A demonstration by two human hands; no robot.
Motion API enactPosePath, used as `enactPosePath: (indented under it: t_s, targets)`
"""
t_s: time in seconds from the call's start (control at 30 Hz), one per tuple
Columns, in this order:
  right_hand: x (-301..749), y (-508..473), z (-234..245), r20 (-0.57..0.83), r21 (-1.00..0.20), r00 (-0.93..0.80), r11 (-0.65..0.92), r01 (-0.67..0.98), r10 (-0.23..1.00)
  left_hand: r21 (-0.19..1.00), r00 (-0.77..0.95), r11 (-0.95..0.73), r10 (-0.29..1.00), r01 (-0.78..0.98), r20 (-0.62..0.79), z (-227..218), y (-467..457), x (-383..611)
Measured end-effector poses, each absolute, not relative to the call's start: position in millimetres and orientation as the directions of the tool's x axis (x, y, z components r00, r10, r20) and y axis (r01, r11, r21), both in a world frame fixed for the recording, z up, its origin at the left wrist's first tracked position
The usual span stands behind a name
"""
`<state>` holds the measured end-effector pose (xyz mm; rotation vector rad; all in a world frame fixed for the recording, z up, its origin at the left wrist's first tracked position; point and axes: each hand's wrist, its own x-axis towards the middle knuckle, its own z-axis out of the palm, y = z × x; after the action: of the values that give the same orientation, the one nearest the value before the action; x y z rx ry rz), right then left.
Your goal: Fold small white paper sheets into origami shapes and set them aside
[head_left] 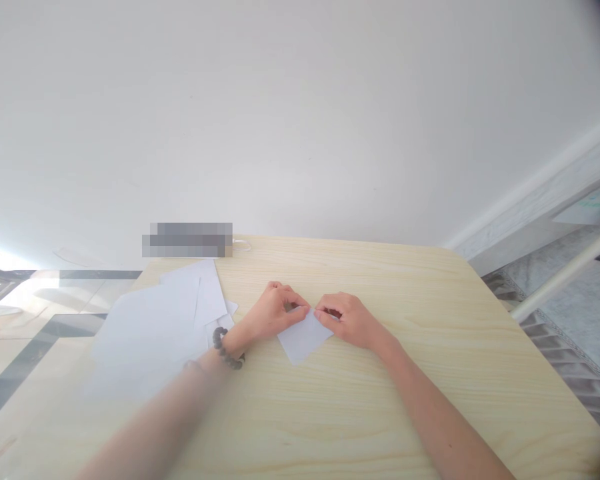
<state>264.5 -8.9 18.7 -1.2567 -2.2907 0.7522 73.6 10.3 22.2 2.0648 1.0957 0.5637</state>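
A small white sheet of paper (304, 340) lies turned cornerwise on the wooden table, one corner pointing toward me. My left hand (279, 310), with a dark bead bracelet (227, 348) at the wrist, pinches its far edge between thumb and forefinger. Close beside it, my right hand (347, 320) pinches the same edge a little further right. The two sets of fingertips almost meet at the top of the paper. Both hands partly cover its upper sides, so any fold there is hidden.
Several white paper sheets (155, 327) lie overlapping on the left of the table (430, 373). A blurred-out object (187, 240) sits at the back left, a thin white cable (243, 244) beside it. A white wall (300, 120) borders the far edge; a pale pole (565, 273) stands right.
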Motion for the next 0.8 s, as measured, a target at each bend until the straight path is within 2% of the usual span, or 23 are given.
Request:
enactPosePath:
  t_s: [0.13,0.27,0.43,0.63,0.8]
  targets:
    - [274.4,-6.3,20.2,0.020,-0.731,-0.530,0.374,0.571,0.848,0.763,0.553,-0.385,0.832,0.519,0.044,18.8,12.4,71.2]
    - [281.6,-5.7,21.1,-0.001,-0.771,-0.537,0.341,0.537,0.844,0.780,0.550,-0.376,0.834,0.500,0.050,21.2,12.9,70.3]
    - [279.0,-8.4,19.9,0.027,-0.765,-0.510,0.346,0.542,0.859,0.789,0.533,-0.364,0.844,0.495,0.055,24.0,11.0,71.7]
    - [271.7,-10.5,17.6,0.127,-0.684,-0.481,0.428,0.591,0.867,0.745,0.503,-0.378,0.862,0.550,0.066,20.2,9.1,76.7]
    - [279.3,-7.7,21.6,0.040,-0.712,-0.520,0.389,0.584,0.853,0.811,0.509,-0.320,0.860,0.490,0.032,27.4,9.6,74.4]
